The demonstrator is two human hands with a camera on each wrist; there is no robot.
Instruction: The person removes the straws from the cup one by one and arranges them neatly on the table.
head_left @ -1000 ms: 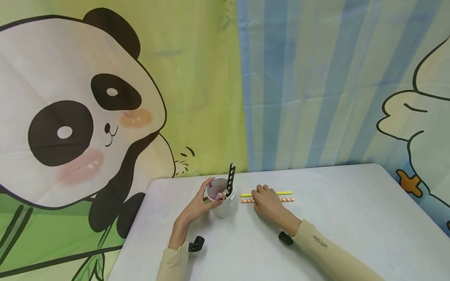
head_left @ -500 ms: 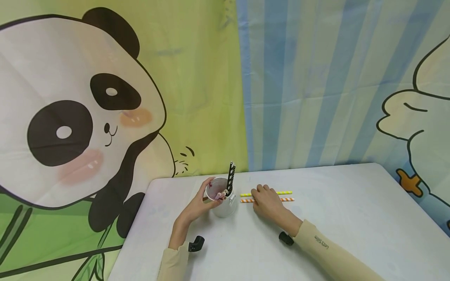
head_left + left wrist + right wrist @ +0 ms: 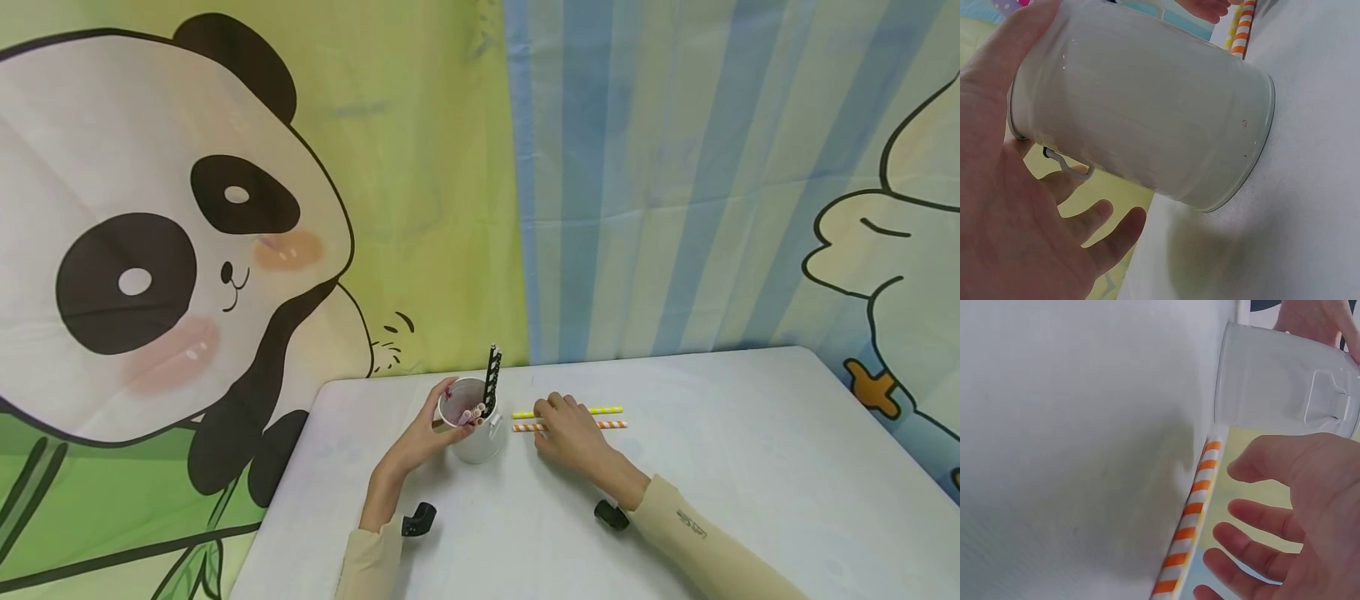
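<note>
A white metal bucket (image 3: 480,452) stands on the table in the head view. My left hand (image 3: 416,443) grips it at the rim, with the thumb on the near side and a finger on the far side. Black patterned straws (image 3: 492,382) rise from the bucket, and shorter-looking pale pink straws (image 3: 472,414) lean inside. To its right lie an orange-striped straw (image 3: 613,425) and, just behind, a yellow straw (image 3: 607,410). Over their middle is my right hand (image 3: 573,437), fingers loosely bent. The right wrist view shows its thumb and fingers (image 3: 1254,519) apart, with nothing between them.
A white-covered table (image 3: 720,450) extends around the bucket and straws. Behind it hangs a curtain (image 3: 442,208) with a printed panda and stripes. Each wrist carries a black device, such as the wrist mount (image 3: 611,515) by the right sleeve.
My right hand has shifted slightly left, its thumb spreading a little and showing more of the orange-striped straw. The left hand and bucket have stayed in place.
</note>
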